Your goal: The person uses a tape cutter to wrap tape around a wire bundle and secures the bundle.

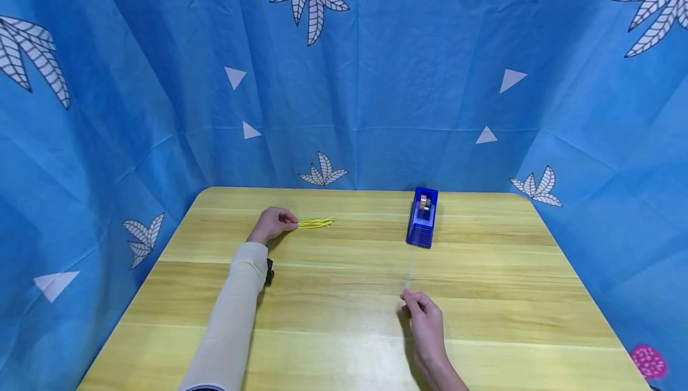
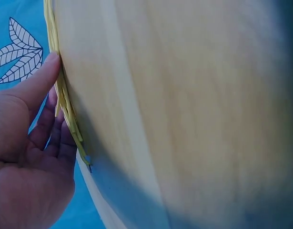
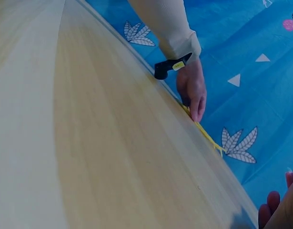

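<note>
Near the far left of the table, my left hand [image 1: 274, 224] pinches a bundle of thin yellow twist ties [image 1: 316, 222] between thumb and fingers. The strands point right, low over the wood; in the left wrist view the twist ties [image 2: 52, 29] extend past both sides of the thumb. My right hand [image 1: 428, 324] pinches the end of a strip of clear tape [image 1: 410, 268]. That strip stretches back to a blue tape dispenser [image 1: 421, 236] by the far edge. Only part of the right hand [image 3: 279, 207] shows at the right wrist view's corner.
The light wooden table [image 1: 333, 319] has rounded far corners. A blue curtain [image 1: 376, 80] with leaf and triangle prints hangs behind it and along both sides. A black wrist device [image 1: 269, 273] sits at the left cuff.
</note>
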### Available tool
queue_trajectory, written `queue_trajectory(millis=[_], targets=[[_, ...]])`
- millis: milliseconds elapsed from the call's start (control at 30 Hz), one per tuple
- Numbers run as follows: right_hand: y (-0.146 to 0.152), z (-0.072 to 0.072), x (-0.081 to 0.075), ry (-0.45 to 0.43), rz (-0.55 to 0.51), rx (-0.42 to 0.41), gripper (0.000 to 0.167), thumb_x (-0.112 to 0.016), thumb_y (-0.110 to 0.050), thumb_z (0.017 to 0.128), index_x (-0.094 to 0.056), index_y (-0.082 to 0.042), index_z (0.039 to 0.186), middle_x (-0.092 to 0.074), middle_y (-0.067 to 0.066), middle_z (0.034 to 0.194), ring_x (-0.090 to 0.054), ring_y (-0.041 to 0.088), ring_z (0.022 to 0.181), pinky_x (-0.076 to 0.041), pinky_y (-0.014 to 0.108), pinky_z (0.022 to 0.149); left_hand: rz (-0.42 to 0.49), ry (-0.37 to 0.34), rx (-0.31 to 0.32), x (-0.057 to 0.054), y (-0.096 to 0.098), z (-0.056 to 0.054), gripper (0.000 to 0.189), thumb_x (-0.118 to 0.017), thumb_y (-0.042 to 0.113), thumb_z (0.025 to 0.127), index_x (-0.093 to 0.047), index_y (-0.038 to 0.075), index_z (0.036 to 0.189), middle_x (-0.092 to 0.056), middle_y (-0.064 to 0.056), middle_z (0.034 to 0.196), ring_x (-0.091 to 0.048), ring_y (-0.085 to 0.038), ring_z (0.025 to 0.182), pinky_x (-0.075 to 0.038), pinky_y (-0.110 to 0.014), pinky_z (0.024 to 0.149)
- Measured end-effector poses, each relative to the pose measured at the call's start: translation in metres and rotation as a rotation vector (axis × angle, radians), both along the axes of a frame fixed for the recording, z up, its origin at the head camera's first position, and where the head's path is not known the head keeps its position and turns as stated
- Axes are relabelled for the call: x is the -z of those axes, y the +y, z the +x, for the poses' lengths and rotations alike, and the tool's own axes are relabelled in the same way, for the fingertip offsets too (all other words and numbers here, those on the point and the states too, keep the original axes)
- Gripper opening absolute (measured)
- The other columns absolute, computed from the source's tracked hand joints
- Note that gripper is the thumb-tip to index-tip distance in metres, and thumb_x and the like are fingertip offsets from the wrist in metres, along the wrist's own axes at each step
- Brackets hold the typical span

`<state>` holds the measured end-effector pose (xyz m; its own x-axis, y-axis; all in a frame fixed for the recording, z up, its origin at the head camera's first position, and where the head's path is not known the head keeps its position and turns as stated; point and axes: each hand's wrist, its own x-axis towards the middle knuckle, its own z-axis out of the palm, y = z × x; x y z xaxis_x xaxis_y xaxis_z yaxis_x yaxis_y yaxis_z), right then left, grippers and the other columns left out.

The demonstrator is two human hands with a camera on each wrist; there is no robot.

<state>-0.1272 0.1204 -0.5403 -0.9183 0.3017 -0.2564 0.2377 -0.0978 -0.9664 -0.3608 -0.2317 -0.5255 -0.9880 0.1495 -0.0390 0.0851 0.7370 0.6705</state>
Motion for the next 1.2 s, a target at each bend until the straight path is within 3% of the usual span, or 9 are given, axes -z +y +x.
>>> queue_trajectory(millis=[533, 833, 1200], targets=[[0.0004, 0.0002, -0.0002, -0.001, -0.013, -0.004, 0.025, -0.063, -0.022, 0.104, -0.066, 0.002, 0.096, -0.062, 0.0, 0.092, -0.057, 0.013, 0.087, -0.047, 0.023, 0.085, -0.024, -0.026, 0.011, -0.0031, -0.0009, -0.002, 0.01, -0.079, 0.011, 0.092, -0.078, 0.003, 0.098, -0.071, -0.008, 0.09, -0.061, -0.019, 0.082, -0.051, -0.032, 0.079], [0.0002, -0.0002, -0.0025, -0.008, -0.014, -0.001, 0.025, -0.062, -0.022, 0.105, -0.066, 0.001, 0.095, -0.062, 0.001, 0.095, -0.057, 0.013, 0.088, -0.047, 0.022, 0.085, -0.102, -0.076, 0.086, -0.0036, 0.0026, -0.004, 0.014, -0.068, 0.012, 0.101, -0.074, 0.0, 0.105, -0.069, -0.01, 0.096, -0.059, -0.019, 0.087, -0.051, -0.036, 0.085], [0.0, -0.0002, -0.0014, -0.006, -0.004, 0.0, 0.025, -0.062, -0.021, 0.104, -0.067, 0.003, 0.097, -0.061, 0.001, 0.091, -0.057, 0.013, 0.087, -0.047, 0.022, 0.084, -0.214, -0.043, 0.177, -0.0033, 0.0034, -0.0085, 0.013, -0.065, 0.012, 0.103, -0.071, 0.001, 0.105, -0.07, -0.011, 0.1, -0.061, -0.022, 0.091, -0.053, -0.041, 0.09]])
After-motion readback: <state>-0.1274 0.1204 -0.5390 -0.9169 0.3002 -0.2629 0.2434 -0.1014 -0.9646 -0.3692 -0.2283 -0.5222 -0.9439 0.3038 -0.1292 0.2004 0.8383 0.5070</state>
